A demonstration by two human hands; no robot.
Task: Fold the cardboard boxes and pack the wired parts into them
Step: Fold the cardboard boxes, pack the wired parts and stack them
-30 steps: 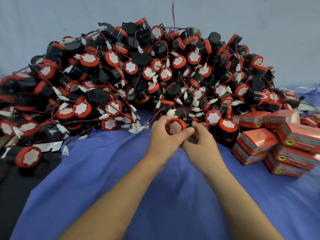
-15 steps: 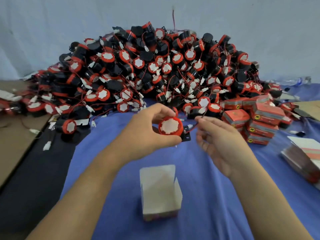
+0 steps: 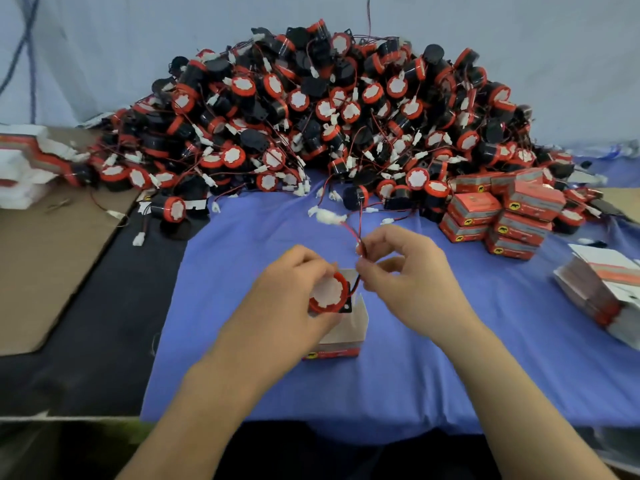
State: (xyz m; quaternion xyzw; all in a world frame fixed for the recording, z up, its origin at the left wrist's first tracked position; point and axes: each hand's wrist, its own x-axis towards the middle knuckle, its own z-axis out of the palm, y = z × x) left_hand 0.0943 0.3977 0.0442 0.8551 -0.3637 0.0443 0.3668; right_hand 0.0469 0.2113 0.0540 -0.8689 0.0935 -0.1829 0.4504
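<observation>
My left hand (image 3: 289, 291) grips a round red-rimmed wired part (image 3: 328, 293) with a white face, held at the mouth of an open white cardboard box (image 3: 348, 329) with a red base. My right hand (image 3: 403, 271) pinches that part's red and black wire (image 3: 353, 233), which runs up to a white connector (image 3: 329, 216). A big heap of the same parts (image 3: 329, 123) fills the back of the blue cloth (image 3: 415, 358).
Closed red boxes (image 3: 498, 213) are stacked at the right of the heap. A bundle of flat box blanks (image 3: 602, 292) lies at the far right, more blanks (image 3: 24, 164) at the far left. Brown cardboard (image 3: 45, 258) covers the left side.
Both hands came down from the heap toward me with one part. My left hand lowered it to the open box; my right hand took hold of its wire.
</observation>
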